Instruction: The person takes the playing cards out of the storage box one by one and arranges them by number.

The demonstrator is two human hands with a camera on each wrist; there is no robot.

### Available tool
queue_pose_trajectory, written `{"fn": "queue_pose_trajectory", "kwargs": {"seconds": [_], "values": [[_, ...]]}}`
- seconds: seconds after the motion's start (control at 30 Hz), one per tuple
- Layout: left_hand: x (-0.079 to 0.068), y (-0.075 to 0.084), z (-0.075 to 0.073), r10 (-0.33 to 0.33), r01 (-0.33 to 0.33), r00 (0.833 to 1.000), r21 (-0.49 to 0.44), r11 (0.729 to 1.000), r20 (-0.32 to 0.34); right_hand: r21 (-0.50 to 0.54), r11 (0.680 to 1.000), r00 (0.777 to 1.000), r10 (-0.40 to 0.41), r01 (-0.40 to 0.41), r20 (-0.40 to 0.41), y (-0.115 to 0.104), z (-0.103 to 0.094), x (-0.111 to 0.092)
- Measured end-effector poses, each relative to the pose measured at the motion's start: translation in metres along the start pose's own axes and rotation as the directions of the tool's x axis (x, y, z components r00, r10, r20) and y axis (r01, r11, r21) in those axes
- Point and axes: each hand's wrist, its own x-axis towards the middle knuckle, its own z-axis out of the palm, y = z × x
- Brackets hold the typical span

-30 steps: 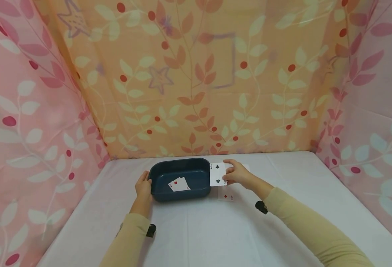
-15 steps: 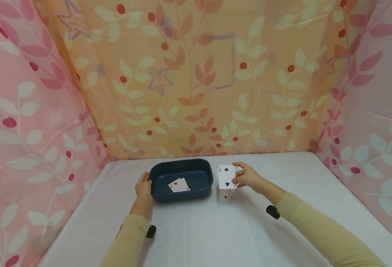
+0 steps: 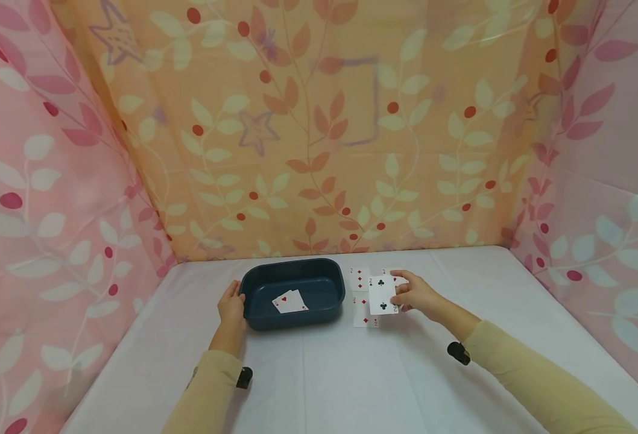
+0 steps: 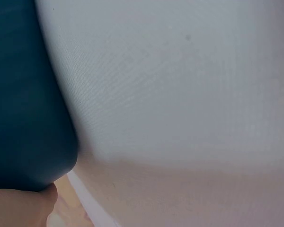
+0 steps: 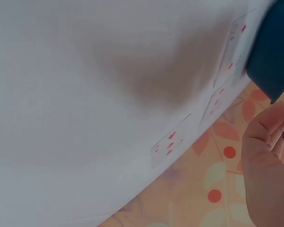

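My left hand (image 3: 231, 306) grips the left end of a dark blue rectangular dish (image 3: 295, 321). In the left wrist view, part of that hand (image 4: 21, 207) touches the corner of the dish (image 4: 28, 104). Overlapping cards (image 3: 290, 302), a red heart showing, lie inside it. Right of the dish, my right hand (image 3: 413, 295) pinches a two of clubs (image 3: 382, 295) by its right edge, face up above the table. Beneath and behind it lie a card with red diamonds (image 3: 359, 279), a two of diamonds (image 3: 365, 320) and a third card, partly hidden by the right hand.
A white cloth (image 3: 319, 386) covers the table. Patterned orange fabric (image 3: 308, 150) hangs along the back edge, and pink fabric (image 3: 42, 241) stands at both sides. In the right wrist view, diamond cards (image 5: 170, 142) lie near the table's far edge.
My right hand has drawn the two of clubs rightward, away from the dish's right rim, uncovering diamond cards on the table. The left hand stays on the dish.
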Motion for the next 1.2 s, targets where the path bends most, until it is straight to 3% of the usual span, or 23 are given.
{"fn": "queue_pose_trajectory", "kwargs": {"seconds": [0.27,0.73,1.2], "values": [[-0.001,0.001,0.000,-0.004,0.004,1.000,-0.011,1.000,-0.013,-0.020,0.998,0.998,0.057,-0.058,-0.029,0.014,-0.009,-0.004],[-0.001,0.001,0.001,0.008,-0.008,1.000,-0.010,1.000,0.005,-0.113,0.989,0.995,0.086,-0.091,-0.044,0.029,-0.014,-0.010],[0.000,0.001,-0.001,0.013,-0.013,1.000,0.002,1.000,0.007,-0.127,0.975,0.983,0.174,-0.180,-0.060,0.048,-0.015,0.000]]}}
